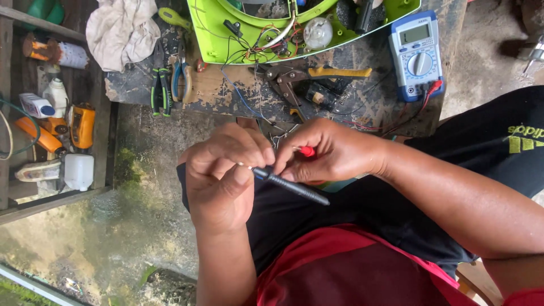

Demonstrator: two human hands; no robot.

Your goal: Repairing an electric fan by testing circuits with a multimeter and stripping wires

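Observation:
My left hand and my right hand meet over my lap in the middle of the view. The right hand holds a black meter probe that slants down to the right, and a red probe peeks out between its fingers. The black probe's metal tip touches something small pinched in my left fingers; what it is stays hidden. A blue and white multimeter lies on the worn workbench, with its red lead running toward my hands.
An opened green plastic device with wires and a bulb lies on the bench. Beside it are yellow-handled cutters, green pliers, blue pliers and a rag. A wooden tray at left holds bottles and an orange tool.

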